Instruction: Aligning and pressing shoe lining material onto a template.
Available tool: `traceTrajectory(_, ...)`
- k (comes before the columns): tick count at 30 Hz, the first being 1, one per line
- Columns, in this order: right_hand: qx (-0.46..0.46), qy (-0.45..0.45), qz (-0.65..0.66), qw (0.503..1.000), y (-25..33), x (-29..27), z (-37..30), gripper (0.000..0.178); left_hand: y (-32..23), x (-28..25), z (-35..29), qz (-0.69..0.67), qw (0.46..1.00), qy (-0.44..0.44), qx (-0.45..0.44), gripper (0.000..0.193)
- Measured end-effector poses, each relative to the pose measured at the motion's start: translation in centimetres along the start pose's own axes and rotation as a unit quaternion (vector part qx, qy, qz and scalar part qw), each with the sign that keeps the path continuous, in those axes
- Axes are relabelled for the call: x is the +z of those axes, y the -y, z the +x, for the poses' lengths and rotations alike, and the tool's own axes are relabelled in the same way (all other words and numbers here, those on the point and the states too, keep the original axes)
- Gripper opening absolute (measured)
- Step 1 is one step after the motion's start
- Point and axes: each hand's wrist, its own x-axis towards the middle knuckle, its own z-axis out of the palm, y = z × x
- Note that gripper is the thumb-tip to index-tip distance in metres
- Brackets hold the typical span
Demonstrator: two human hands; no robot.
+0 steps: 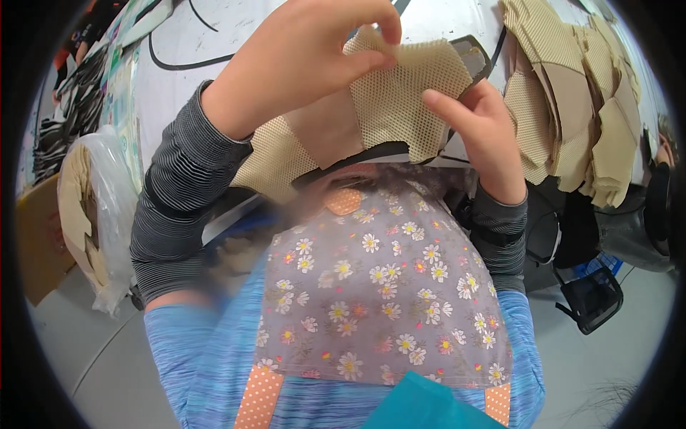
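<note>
A beige mesh fabric piece [400,100] with a smooth tan panel [325,129] in its middle spans the near edge of the table in front of me. My left hand [314,61] reaches over it from the left, thumb and fingers closed on the far edge of the mesh, which bunches up a little there. At the right end, my right hand [482,125] grips the same piece, its thumb lying on top and its other fingers mostly hidden. Beneath the mesh a dark-rimmed flat part [475,57] shows past the upper right corner and along the near side.
Stacks of similar beige mesh pieces [564,93] lie at the table's right. A thin black strip [175,66] curves over the white tabletop [207,39]. To the left hang a plastic bag [114,207] with beige pieces and, beyond, dark stacked pieces [68,136]. A black frame-like object [589,300] is lower right.
</note>
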Motion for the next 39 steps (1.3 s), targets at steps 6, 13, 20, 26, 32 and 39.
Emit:
traceTrajectory(6,-0.021,-0.016,-0.098,0.995,-1.5,1.1,-0.4,0.028,-0.1,1.2,-0.1,0.165,0.981,0.040,0.090,0.023)
traceTrajectory(13,-0.034,-0.066,-0.121,0.990,-1.6,2.0,-0.6,0.026,-0.8,2.7,-1.2,0.188,0.978,-0.052,0.078,0.017)
traceTrajectory(20,-0.079,-0.096,-0.118,0.985,-2.6,2.4,-0.4,0.021,-1.6,3.5,-2.6,0.233,0.970,-0.030,0.066,0.024)
traceTrajectory(26,-0.082,-0.101,-0.147,0.981,-2.8,2.8,-0.3,0.021,-1.7,2.6,-2.7,0.167,0.984,0.022,0.052,0.021)
traceTrajectory(32,-0.112,-0.074,-0.161,0.978,-3.2,2.2,0.5,0.024,-1.2,2.0,-2.3,0.165,0.986,-0.013,0.021,0.022)
traceTrajectory(39,-0.050,-0.031,-0.002,0.998,-2.2,1.8,0.6,0.033,0.3,2.6,-2.5,-0.102,0.980,-0.108,-0.129,0.014)
